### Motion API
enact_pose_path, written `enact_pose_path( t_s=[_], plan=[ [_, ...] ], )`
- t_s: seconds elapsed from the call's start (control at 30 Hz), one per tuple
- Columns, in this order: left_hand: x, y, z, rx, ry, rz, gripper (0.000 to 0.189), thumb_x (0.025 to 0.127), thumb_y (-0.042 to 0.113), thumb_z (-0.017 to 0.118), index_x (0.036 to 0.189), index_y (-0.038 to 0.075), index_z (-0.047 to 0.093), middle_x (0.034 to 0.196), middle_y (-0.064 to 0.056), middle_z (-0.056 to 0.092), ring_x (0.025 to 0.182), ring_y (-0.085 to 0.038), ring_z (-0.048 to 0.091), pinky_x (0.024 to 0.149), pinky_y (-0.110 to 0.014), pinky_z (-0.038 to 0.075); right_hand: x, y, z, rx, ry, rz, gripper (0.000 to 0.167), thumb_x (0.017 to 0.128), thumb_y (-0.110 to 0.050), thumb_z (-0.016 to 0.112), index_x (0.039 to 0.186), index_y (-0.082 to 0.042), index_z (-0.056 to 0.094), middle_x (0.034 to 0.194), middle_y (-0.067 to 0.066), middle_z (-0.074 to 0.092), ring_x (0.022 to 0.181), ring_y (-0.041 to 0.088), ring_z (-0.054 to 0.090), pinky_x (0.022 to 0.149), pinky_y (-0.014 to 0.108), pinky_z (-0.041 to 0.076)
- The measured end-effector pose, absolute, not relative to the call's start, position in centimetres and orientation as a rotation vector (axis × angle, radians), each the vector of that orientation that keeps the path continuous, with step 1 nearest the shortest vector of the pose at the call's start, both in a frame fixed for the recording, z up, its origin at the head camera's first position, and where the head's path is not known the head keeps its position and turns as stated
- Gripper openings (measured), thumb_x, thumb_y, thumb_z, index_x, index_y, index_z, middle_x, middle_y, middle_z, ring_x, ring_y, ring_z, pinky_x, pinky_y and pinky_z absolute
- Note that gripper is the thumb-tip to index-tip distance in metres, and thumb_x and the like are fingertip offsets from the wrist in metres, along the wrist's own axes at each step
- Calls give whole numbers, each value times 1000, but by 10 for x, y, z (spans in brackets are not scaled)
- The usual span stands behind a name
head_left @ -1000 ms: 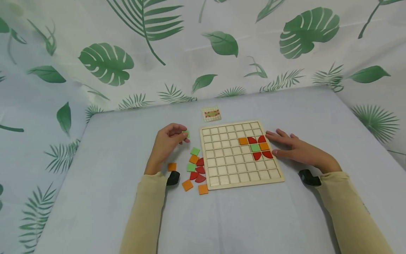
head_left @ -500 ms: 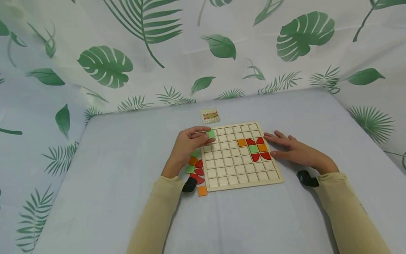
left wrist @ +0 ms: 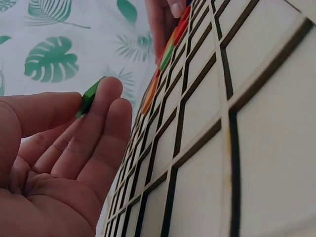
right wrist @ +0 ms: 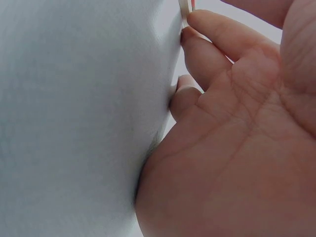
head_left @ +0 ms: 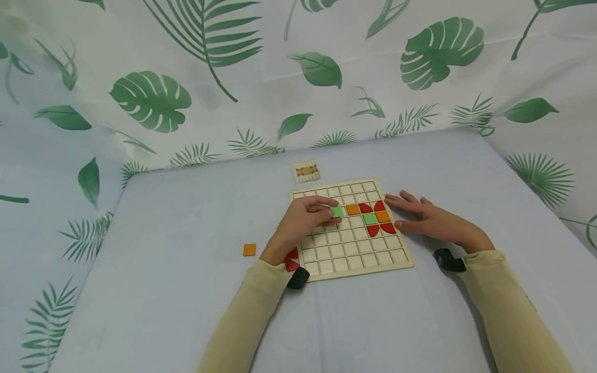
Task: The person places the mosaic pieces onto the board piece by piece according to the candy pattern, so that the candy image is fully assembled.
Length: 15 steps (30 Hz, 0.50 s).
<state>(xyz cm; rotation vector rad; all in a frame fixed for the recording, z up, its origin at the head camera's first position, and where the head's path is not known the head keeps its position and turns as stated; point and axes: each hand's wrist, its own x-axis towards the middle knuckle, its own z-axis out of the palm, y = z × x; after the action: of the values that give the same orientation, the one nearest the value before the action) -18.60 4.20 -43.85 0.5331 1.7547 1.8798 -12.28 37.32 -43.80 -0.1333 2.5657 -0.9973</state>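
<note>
My left hand (head_left: 305, 220) pinches a green square tile (head_left: 337, 211) between thumb and fingers over the upper middle of the wooden grid board (head_left: 354, 265). In the left wrist view that green tile (left wrist: 89, 98) is seen edge-on, raised off the board. Just right of it, an orange tile (head_left: 353, 209) lies in a cell, followed by red petal-shaped pieces (head_left: 373, 231), another green tile (head_left: 370, 218) and a second orange tile (head_left: 382, 216). My right hand (head_left: 431, 220) rests on the table with fingers extended, its fingertips at the board's right edge.
Behind the board lies a small pattern card (head_left: 306, 171). A loose orange tile (head_left: 249, 249) is on the table to the left. Red pieces (head_left: 291, 260) show beside the board's left edge, partly covered by my left wrist. A leaf-print cloth (head_left: 261, 77) hangs behind.
My left hand has carried the green tile rightward from beside the board to over its cells. The right hand stays at the board's right edge.
</note>
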Motion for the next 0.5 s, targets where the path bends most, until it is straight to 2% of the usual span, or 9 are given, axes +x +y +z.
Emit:
enact_pose_path(
  t_s=[0.1, 0.27, 0.5],
  plan=[
    [-186, 50, -440, 528, 1774, 1852, 25, 104, -6, 62, 129, -8, 69, 108, -25, 76, 105, -37, 77, 93, -41, 60, -123, 374, -438, -140, 2562, -1014, 78, 103, -35, 72, 168, -12, 36, 175, 27, 6, 156, 58, -12, 117, 79, -5],
    [-185, 64, -442, 465, 1797, 1791, 22, 103, -2, 67, 124, -4, 73, 102, -18, 77, 94, -29, 79, 88, -35, 61, -122, 374, -439, -144, 2559, -1031, 77, 103, -33, 72, 167, -11, 36, 175, 26, 10, 158, 54, -10, 118, 76, -6],
    [-184, 77, -445, 536, 2025, 1614, 18, 104, 1, 67, 119, -1, 77, 90, -8, 77, 77, -17, 73, 75, -27, 60, -122, 374, -435, -158, 2564, -1016, 77, 103, -36, 72, 168, -12, 36, 176, 24, 11, 159, 53, -9, 118, 77, -6]
  ],
)
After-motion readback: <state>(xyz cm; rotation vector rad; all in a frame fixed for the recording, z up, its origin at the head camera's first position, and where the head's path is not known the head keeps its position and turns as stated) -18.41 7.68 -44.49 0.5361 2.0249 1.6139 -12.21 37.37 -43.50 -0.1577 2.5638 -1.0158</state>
